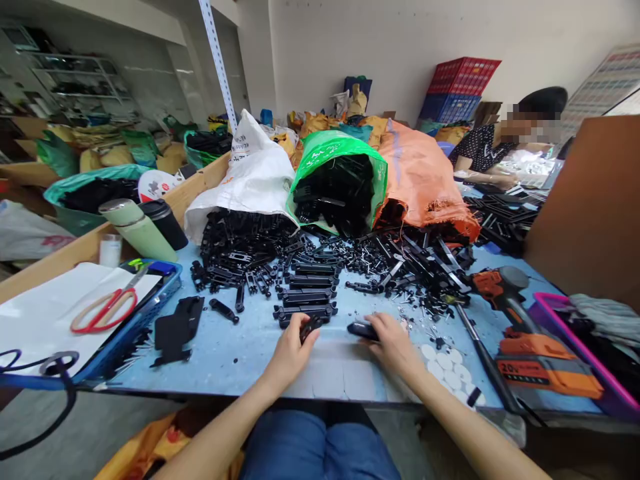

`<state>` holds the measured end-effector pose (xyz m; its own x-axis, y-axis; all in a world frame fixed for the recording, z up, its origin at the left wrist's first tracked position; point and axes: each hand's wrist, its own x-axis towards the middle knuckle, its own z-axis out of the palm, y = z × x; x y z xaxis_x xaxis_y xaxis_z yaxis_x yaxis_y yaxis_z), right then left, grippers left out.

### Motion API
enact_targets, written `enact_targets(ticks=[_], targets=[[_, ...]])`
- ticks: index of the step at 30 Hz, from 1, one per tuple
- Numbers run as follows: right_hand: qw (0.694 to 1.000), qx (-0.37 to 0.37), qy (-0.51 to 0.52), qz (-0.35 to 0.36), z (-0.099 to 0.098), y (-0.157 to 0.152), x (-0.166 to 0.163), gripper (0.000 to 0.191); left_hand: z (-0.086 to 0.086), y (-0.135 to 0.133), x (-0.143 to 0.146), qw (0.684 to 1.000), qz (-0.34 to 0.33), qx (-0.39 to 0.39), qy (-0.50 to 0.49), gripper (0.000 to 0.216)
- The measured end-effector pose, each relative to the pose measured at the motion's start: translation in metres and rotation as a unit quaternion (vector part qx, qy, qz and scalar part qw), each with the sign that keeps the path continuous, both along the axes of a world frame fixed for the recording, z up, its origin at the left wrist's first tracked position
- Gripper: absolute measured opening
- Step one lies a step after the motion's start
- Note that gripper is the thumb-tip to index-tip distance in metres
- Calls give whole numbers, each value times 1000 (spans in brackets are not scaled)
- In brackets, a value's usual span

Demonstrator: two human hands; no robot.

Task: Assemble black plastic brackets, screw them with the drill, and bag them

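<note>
Fingers [304, 333] of left hand [293, 350] curl narrow round a small black clip [311, 325], pinching its end. Right hand [395, 341] closes on a black plastic piece [361, 330] and holds it low on the blue table [240, 353]. Both parts sit straight in front of the green sack [340, 160], at the near table edge and close together, probably for easy two-handed handling. The sack lies on its side with its mouth toward the person, so loose black parts [320, 200] seem meant to spill within reach. Black bars [306, 293] are stacked between sack and hands and look kept sorted. Cordless drill [520, 333] lies well right of the sack, scissors [103, 308] far left.
</note>
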<state>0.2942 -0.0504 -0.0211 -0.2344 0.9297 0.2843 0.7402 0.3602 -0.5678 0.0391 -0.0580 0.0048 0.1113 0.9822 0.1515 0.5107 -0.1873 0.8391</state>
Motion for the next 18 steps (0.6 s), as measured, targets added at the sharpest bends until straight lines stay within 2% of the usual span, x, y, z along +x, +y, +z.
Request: enact_targets(ticks=[2,4,5,8,9,11,13,15,18], targets=[[992,38,-108,55,-5,-26,-2,51,-5,-14,6,1000,12,-6,-22,20],[985,29,-130,113,-6,-41,-8,48,-8,-24,11,999,10,-12,-48,23],[986,16,-110,124,-4,-44,-12,43,-8,-28,15,998,-3,-19,-64,26],[992,-70,79,75,4,-41,-30,38,-5,-40,31,991,-53,-53,-110,36],[977,-116,168,53,8,-39,-37,40,-2,-42,37,990,-57,-56,-117,38],[927,-192,322,25,15,-35,-48,46,4,-46,46,992,-43,-29,-113,39],[893,-219,391,37,19,-33,-53,48,11,-48,50,995,-25,14,-93,38],[900,-198,379,79,21,-32,-49,47,16,-49,50,997,-27,36,-64,36],[935,-147,291,139,25,-31,-38,44,18,-53,51,998,-19,51,-34,34]])
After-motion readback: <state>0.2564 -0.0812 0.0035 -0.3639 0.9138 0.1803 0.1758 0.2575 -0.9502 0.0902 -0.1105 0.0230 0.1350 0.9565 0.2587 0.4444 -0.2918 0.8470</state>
